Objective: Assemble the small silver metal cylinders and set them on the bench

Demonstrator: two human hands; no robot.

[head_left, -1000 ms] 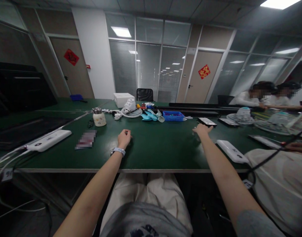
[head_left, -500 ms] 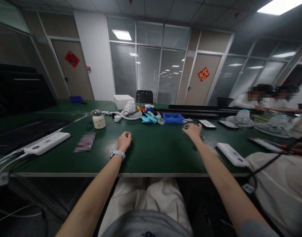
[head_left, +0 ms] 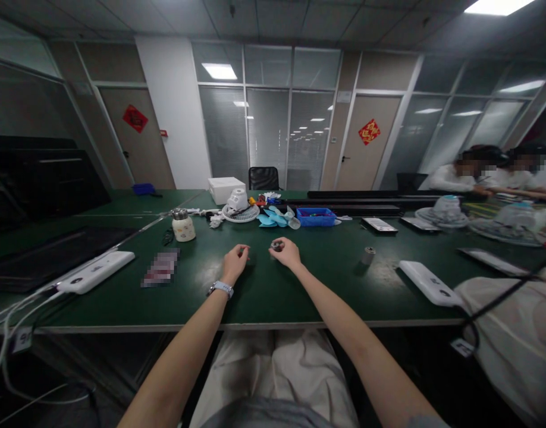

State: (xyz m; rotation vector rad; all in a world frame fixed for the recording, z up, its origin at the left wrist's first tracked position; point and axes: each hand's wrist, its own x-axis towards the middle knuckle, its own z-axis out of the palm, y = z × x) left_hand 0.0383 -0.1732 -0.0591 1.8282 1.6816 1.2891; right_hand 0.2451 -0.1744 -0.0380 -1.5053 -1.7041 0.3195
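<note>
My right hand (head_left: 287,254) pinches a small round metal part (head_left: 277,244) above the middle of the green table (head_left: 273,300). Opposite it, a short way to the left, my left hand (head_left: 235,264) has its fingers curled together. Something small may sit at those fingertips, but I cannot make it out. A gap separates the two hands. To the right, apart from both, a short grey metal cylinder (head_left: 368,255) stands upright on the tabletop.
Behind my hands lie light-blue fan blades (head_left: 273,217), a blue tray (head_left: 316,217) and a white fan (head_left: 238,205). A cream bottle (head_left: 184,227) and power strip (head_left: 97,271) are left; another power strip (head_left: 429,283) is right. Co-workers sit far right.
My right hand has moved left with the small round metal part, close to my left hand, uncovering the metal cylinder. My left hand has shifted slightly right.
</note>
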